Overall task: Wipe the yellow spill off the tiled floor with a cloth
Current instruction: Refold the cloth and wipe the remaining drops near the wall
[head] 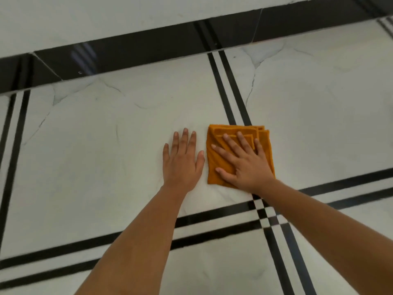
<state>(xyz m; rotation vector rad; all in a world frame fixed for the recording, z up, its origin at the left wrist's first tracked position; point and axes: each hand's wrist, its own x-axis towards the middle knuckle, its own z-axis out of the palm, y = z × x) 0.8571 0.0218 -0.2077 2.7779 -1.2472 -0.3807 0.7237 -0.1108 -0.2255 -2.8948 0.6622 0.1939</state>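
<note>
A folded orange cloth [217, 165] lies flat on the white marble-look tiled floor [106, 162], over the edge of a double black stripe. My right hand [244, 162] presses down on top of the cloth with fingers spread. My left hand [182, 160] rests flat on the bare tile just left of the cloth, fingers apart and holding nothing. No yellow spill shows on the floor around the cloth; what lies beneath the cloth is hidden.
Double black stripes [231, 99] cross the floor and meet near my right forearm. A glossy black skirting band [148, 45] runs along the base of a white wall [106, 20] at the far side.
</note>
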